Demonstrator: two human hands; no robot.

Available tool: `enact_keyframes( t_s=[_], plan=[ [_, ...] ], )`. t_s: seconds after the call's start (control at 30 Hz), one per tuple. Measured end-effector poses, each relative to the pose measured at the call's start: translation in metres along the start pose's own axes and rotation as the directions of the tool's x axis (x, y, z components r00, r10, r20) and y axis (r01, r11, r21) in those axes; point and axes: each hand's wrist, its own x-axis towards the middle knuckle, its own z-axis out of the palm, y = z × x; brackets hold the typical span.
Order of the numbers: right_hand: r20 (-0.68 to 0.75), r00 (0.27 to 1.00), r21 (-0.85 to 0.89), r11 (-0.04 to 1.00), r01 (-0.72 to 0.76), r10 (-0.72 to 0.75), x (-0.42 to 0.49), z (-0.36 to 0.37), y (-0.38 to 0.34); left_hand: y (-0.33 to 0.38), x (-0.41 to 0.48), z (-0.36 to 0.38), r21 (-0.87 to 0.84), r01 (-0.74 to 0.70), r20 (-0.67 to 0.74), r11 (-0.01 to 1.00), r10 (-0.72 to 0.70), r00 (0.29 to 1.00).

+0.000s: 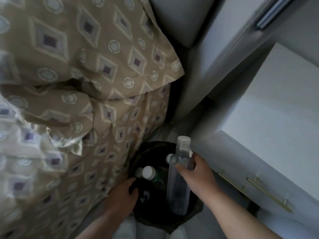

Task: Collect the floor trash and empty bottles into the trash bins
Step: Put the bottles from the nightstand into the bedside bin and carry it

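So the round black bin with a black bag liner [152,219] is wedged in the narrow gap between the bed and a white drawer cabinet with thin brass bar handles [269,194]. It's a pretty cramped, dim corner. The bed's tan bedspread with a diamond-and-circle pattern [82,69] hangs right down beside the bin, all rumpled. There's a grey padded headboard [174,19] up at the top.

The right hand [198,176] has its fingers curled round a clear plastic bottle with a white screw cap [183,149], held upright just over the bin. A second long clear bottle [177,194] stands down into the bin right against it. I can't tell if the thumb has that one too. The left hand [122,192] grips the near rim of the liner. Inside the bin is a white-capped bottle with a green label [150,173], and another white cap sits just beside it.
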Motion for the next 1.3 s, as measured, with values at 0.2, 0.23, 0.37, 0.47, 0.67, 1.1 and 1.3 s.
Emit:
enact_keyframes(
  t_s=[0.2, 0.23, 0.37, 0.47, 0.67, 1.1, 1.3],
  plan=[
    [0.033, 0.999, -0.020, 1.000, 0.009, -0.009, 0.024, 0.011, -0.001, 0.004, 0.001, -0.002, -0.078, 0.023, -0.008, 0.997, -0.024, 1.000],
    [0.031, 0.999, -0.035, 0.999, 0.010, -0.009, 0.026, 0.013, 0.002, 0.004, 0.000, -0.002, -0.082, 0.023, -0.017, 0.996, -0.024, 1.000],
    [-0.006, 1.000, -0.058, 0.998, 0.020, -0.020, 0.018, 0.016, 0.010, 0.007, -0.002, -0.003, -0.147, 0.087, -0.058, 0.985, -0.096, 0.994],
    [-0.101, 0.995, -0.044, 0.999, -0.015, 0.010, 0.000, 0.010, 0.017, 0.012, -0.003, -0.004, -0.263, 0.121, -0.074, 0.957, -0.145, 0.987],
    [-0.102, 0.951, 0.184, 0.945, -0.271, 0.293, -0.010, -0.007, 0.061, 0.020, 0.002, -0.009, -0.524, 0.096, 0.004, 0.846, -0.111, 0.994],
    [0.054, 0.959, 0.254, 0.925, -0.282, 0.278, -0.022, -0.017, 0.033, 0.046, -0.017, -0.033, -0.714, 0.184, 0.086, 0.676, -0.177, 0.980],
    [0.033, 0.959, 0.235, 0.930, -0.282, 0.283, -0.078, -0.057, -0.003, 0.073, -0.084, -0.073, -0.731, 0.170, 0.080, 0.661, -0.165, 0.983]
  ],
)
